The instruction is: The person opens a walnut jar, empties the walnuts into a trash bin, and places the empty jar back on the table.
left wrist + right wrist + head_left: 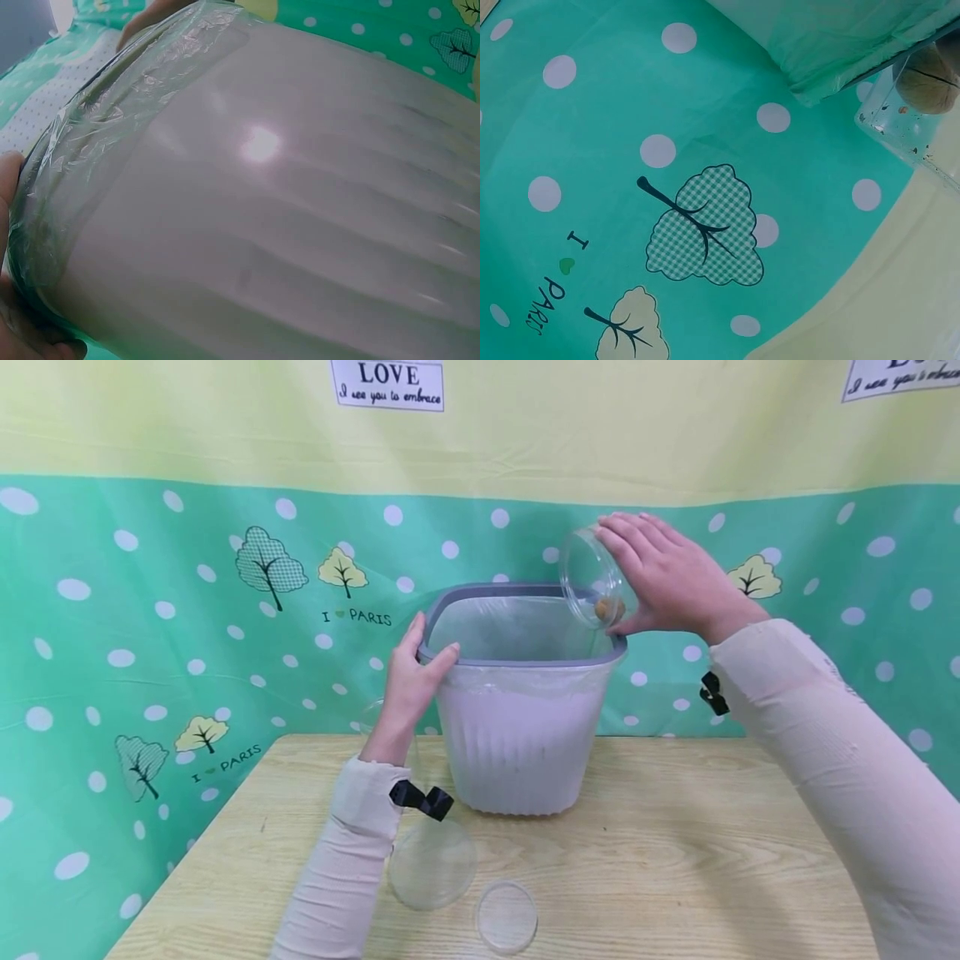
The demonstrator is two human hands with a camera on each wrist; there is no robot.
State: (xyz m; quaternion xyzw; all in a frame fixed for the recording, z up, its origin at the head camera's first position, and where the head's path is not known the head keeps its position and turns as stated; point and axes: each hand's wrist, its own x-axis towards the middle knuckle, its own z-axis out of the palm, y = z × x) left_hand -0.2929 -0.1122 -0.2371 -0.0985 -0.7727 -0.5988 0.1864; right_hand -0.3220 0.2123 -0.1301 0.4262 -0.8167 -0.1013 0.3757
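Observation:
A white ribbed trash bin (525,735) with a grey rim stands on the table, lined with a thin clear-greenish bag (112,112). My left hand (416,672) grips its rim at the left corner, thumb toward the front. Above the right side of the rim, my right hand (667,568) holds a clear plastic jar (581,568) tipped sideways, its mouth toward the bin. Small round brown pieces (610,608) lie inside the jar. In the right wrist view one is a round shell (926,79) with a dark crack, beside small crumbs on the clear wall.
On the wooden table (675,852) lie a larger clear round lid (432,864) and a smaller one (506,917), in front of the bin. Another clear container (417,764) stands partly hidden behind the left wrist. A green and yellow curtain (187,635) hangs right behind the table.

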